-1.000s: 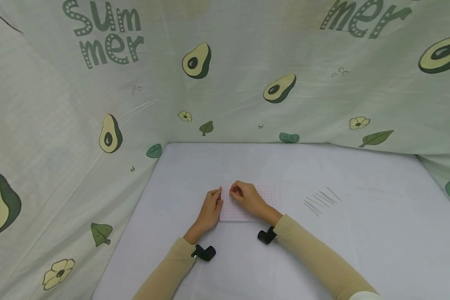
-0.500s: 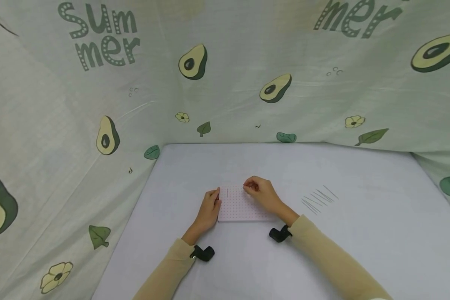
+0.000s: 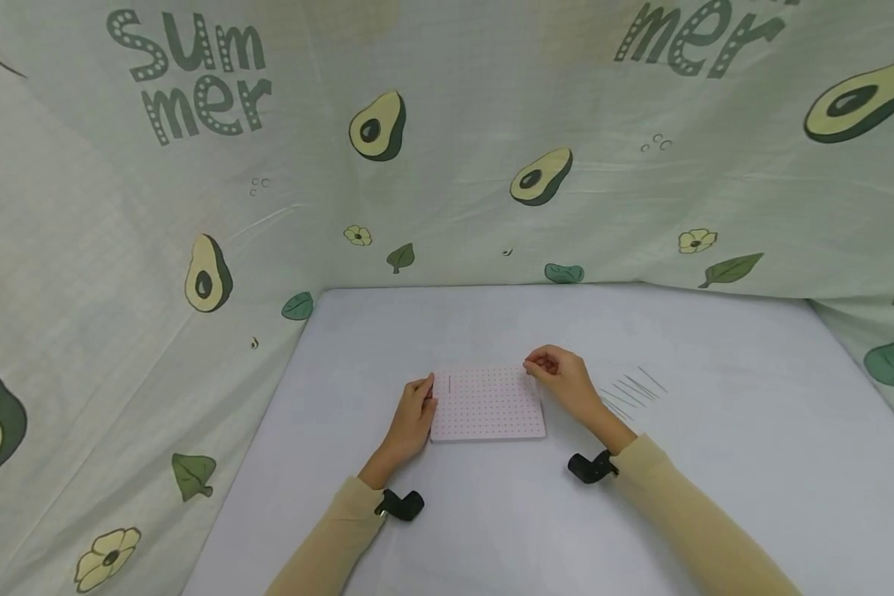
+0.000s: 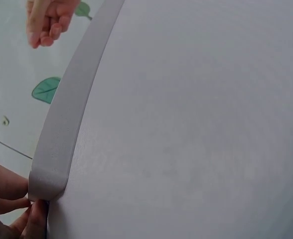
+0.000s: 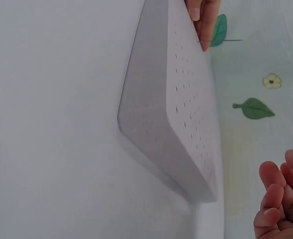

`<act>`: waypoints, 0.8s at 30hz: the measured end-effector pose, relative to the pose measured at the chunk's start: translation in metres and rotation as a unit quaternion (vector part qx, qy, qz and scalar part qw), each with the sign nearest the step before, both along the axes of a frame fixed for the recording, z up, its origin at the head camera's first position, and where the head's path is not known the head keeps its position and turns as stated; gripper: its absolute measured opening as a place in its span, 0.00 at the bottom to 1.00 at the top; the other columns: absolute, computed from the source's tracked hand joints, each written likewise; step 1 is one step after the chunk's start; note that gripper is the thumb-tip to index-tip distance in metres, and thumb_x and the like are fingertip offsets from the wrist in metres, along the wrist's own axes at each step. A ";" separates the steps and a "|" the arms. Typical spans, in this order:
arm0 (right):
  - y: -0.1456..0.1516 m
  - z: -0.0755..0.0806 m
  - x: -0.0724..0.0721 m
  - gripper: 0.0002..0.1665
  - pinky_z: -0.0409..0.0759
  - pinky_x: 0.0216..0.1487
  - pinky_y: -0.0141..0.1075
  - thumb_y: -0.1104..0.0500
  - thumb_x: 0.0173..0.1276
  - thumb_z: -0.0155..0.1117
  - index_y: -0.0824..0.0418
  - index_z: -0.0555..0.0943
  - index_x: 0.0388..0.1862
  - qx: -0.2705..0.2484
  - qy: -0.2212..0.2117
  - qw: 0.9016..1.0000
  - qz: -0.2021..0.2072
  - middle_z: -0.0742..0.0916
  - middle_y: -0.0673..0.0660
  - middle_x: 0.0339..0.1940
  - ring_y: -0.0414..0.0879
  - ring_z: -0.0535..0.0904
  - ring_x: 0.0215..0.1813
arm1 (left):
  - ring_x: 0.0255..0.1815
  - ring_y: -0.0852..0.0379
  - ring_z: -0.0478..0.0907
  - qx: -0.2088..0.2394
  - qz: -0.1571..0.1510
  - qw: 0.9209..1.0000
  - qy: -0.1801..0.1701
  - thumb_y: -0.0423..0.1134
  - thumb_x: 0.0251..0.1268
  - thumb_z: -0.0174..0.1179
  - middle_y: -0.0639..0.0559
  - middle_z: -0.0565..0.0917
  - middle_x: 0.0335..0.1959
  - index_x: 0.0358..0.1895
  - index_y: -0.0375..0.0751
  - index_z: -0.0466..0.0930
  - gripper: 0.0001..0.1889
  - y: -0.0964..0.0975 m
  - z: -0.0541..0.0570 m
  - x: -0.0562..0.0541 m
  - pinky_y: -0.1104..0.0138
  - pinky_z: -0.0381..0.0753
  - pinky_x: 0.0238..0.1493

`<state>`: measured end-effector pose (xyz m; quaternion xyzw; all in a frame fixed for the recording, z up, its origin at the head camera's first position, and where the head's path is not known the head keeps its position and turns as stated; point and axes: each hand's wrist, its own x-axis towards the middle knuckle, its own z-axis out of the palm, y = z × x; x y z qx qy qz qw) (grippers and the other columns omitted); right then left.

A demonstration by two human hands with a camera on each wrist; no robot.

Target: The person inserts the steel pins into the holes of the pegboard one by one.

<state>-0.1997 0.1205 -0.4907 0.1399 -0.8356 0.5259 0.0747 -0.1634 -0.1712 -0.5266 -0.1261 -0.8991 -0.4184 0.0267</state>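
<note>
My left hand grips the left edge of a pale pink block with rows of small holes in its top. In the left wrist view, the fingers and thumb pinch the corner of its side wall. One thin dark needle-like pin stands in the block near its far left corner; the right wrist view shows the same pin beside the left fingers. Over the far right corner hovers my right hand. Its fingers are loosely curled, with nothing seen between them.
Several thin needle-like pins lie in a slanted row on the white table, right of the block and partly behind the right hand. A printed curtain hangs along the back and left side. Each wrist carries a black camera.
My right hand has moved right across the block, from beside the standing pin to the far right corner. The pin has come into view. My left hand keeps its grip.
</note>
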 end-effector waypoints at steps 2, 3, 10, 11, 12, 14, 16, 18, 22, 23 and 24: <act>0.009 0.000 0.003 0.07 0.76 0.35 0.28 0.64 0.70 0.67 0.69 0.83 0.42 0.000 -0.004 1.000 -0.005 0.86 0.58 0.33 0.51 0.80 0.36 | 0.60 0.42 0.70 -0.002 -0.001 1.000 -0.005 0.29 0.77 0.47 0.30 0.66 0.64 0.73 0.24 0.59 0.25 0.000 0.000 0.000 0.50 0.69 0.63; 0.014 -0.001 0.005 0.07 0.76 0.35 0.28 0.64 0.70 0.66 0.69 0.83 0.42 0.001 -0.007 1.000 -0.009 0.86 0.58 0.33 0.52 0.81 0.36 | 0.60 0.42 0.70 -0.003 -0.001 1.000 -0.008 0.29 0.77 0.47 0.30 0.66 0.65 0.74 0.24 0.58 0.26 0.001 0.000 0.000 0.50 0.69 0.63; 0.048 -0.006 0.019 0.11 0.77 0.36 0.27 0.61 0.72 0.65 0.70 0.82 0.44 0.020 -0.028 0.999 -0.034 0.87 0.59 0.35 0.57 0.82 0.39 | 0.60 0.43 0.70 -0.006 0.001 1.000 -0.010 0.30 0.78 0.46 0.31 0.66 0.65 0.74 0.25 0.58 0.25 0.001 0.002 0.002 0.50 0.70 0.62; 0.052 -0.006 0.021 0.11 0.77 0.36 0.26 0.61 0.72 0.65 0.70 0.82 0.44 0.024 -0.028 0.999 -0.039 0.87 0.59 0.35 0.56 0.82 0.39 | 0.60 0.43 0.70 -0.005 0.001 1.000 -0.010 0.30 0.78 0.46 0.31 0.66 0.65 0.74 0.25 0.58 0.25 0.000 0.002 0.002 0.49 0.70 0.62; 0.056 -0.007 0.023 0.11 0.76 0.35 0.27 0.60 0.72 0.65 0.70 0.82 0.44 0.027 -0.027 0.998 -0.044 0.87 0.59 0.35 0.56 0.82 0.38 | 0.60 0.43 0.70 -0.004 0.001 1.000 -0.010 0.30 0.78 0.46 0.31 0.66 0.65 0.74 0.25 0.58 0.25 0.000 0.002 0.002 0.49 0.69 0.62; 0.065 -0.009 0.027 0.11 0.76 0.35 0.27 0.60 0.72 0.65 0.70 0.82 0.43 0.033 -0.025 0.998 -0.053 0.87 0.59 0.34 0.55 0.82 0.37 | 0.60 0.42 0.70 -0.004 -0.001 1.000 -0.009 0.30 0.78 0.46 0.31 0.66 0.64 0.74 0.25 0.58 0.25 0.001 0.002 0.002 0.49 0.69 0.63; 0.072 -0.010 0.031 0.12 0.76 0.34 0.26 0.60 0.72 0.65 0.70 0.83 0.43 0.039 -0.017 0.997 -0.061 0.87 0.59 0.34 0.53 0.82 0.36 | 0.60 0.42 0.70 -0.004 -0.002 1.000 -0.008 0.29 0.78 0.46 0.31 0.66 0.64 0.74 0.25 0.58 0.25 0.001 0.001 0.002 0.49 0.69 0.63; 0.078 -0.012 0.035 0.11 0.76 0.33 0.26 0.60 0.71 0.66 0.70 0.83 0.42 0.043 -0.011 0.997 -0.068 0.87 0.59 0.34 0.50 0.82 0.35 | 0.61 0.42 0.70 -0.004 -0.003 1.000 -0.008 0.29 0.78 0.46 0.30 0.66 0.64 0.74 0.25 0.58 0.25 0.001 0.001 0.002 0.49 0.69 0.63; 0.086 -0.016 0.041 0.12 0.76 0.34 0.24 0.60 0.71 0.67 0.70 0.83 0.41 0.052 -0.004 0.995 -0.080 0.87 0.59 0.34 0.42 0.81 0.35 | 0.61 0.42 0.70 -0.006 -0.001 1.000 -0.009 0.30 0.78 0.46 0.31 0.66 0.65 0.74 0.25 0.58 0.25 0.000 0.000 0.001 0.49 0.69 0.64; 0.087 -0.016 0.042 0.12 0.76 0.35 0.24 0.60 0.71 0.67 0.70 0.83 0.41 0.053 -0.002 0.995 -0.083 0.87 0.59 0.34 0.41 0.80 0.35 | 0.61 0.42 0.70 -0.006 -0.001 1.000 -0.010 0.30 0.78 0.46 0.31 0.66 0.65 0.74 0.25 0.58 0.25 0.000 0.000 0.001 0.49 0.69 0.64; 0.088 -0.017 0.044 0.12 0.76 0.34 0.24 0.60 0.70 0.67 0.70 0.83 0.41 0.054 -0.001 0.995 -0.086 0.87 0.59 0.34 0.40 0.80 0.34 | 0.61 0.42 0.70 -0.005 0.000 1.000 -0.009 0.30 0.78 0.46 0.31 0.66 0.65 0.74 0.25 0.58 0.25 0.000 -0.001 0.001 0.50 0.69 0.64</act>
